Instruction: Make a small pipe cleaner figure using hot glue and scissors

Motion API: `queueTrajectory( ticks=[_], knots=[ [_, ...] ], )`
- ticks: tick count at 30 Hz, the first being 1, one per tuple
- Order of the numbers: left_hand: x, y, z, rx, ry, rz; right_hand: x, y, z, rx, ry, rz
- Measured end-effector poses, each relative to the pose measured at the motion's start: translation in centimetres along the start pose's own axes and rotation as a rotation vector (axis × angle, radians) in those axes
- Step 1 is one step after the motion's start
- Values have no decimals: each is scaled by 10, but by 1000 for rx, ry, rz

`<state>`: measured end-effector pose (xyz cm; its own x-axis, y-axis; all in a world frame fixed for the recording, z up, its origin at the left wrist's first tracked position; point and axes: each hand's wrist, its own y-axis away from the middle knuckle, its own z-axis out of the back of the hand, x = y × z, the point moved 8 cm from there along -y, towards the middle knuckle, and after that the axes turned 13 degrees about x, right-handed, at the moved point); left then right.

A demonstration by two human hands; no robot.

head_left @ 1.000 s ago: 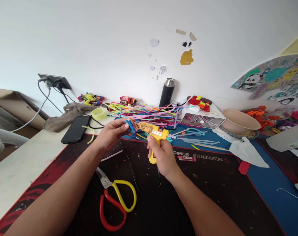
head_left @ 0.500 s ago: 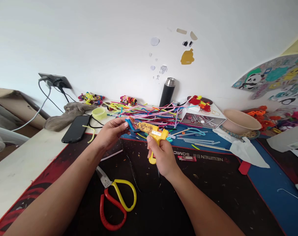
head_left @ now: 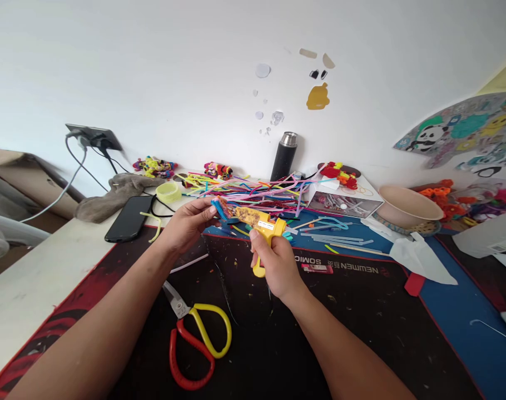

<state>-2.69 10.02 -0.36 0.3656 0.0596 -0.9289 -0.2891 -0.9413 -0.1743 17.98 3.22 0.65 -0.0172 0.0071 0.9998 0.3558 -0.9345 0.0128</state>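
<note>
My right hand point(head_left: 278, 265) is wrapped round the handle of a yellow glue gun point(head_left: 266, 226), whose stained nozzle end points left. My left hand point(head_left: 192, 223) pinches a small blue and orange pipe-cleaner piece point(head_left: 220, 208) between thumb and fingers. The nozzle end is right beside that piece; whether they touch I cannot tell. Below my hands, scissors point(head_left: 194, 328) with one red and one yellow handle lie on the dark mat point(head_left: 273, 355).
Behind my hands lies a heap of coloured pipe cleaners point(head_left: 253, 194). A black flask point(head_left: 284, 158) stands at the wall. At left lie a phone point(head_left: 128, 219) and a yellow-green tape roll point(head_left: 168, 192). A beige bowl point(head_left: 409, 205) and white tissue point(head_left: 422, 258) are at right.
Both hands stay almost in place. The pipe-cleaner piece has turned slightly, and the glue gun's nozzle end has shifted very slightly to the right.
</note>
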Motion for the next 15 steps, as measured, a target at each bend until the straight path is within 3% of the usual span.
queueTrajectory(
  ticks=[15],
  knots=[
    [-3,0,1,-18,7,-15,-2,1,-2,14,15,-10]
  ],
)
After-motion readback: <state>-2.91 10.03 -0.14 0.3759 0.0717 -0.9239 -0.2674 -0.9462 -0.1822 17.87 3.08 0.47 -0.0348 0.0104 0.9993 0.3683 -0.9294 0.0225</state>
